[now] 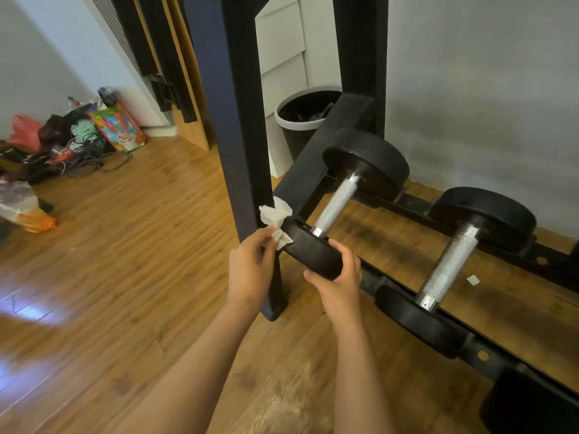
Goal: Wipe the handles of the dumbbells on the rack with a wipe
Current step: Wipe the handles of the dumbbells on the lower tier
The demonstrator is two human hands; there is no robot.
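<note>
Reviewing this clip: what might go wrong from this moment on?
1. The right hand grips the near dumbbell head; if the head rolls on the rack rail, that hand could get pinched.
2. The left hand pinches the wipe, bunched by the rack post and off the knurled handle; it may snag or tear.

a warm brown wooden floor [125,245] ran across the room, with a pale glare of light on it at the near left. plain light walls [470,73] stood behind. a black bin [293,125] with a grey rim sat beside white cardboard boxes [282,42]. a wooden door panel [191,104] stood nearby, and bags and tangled cables [72,145] lay heaped by the far left wall.
</note>
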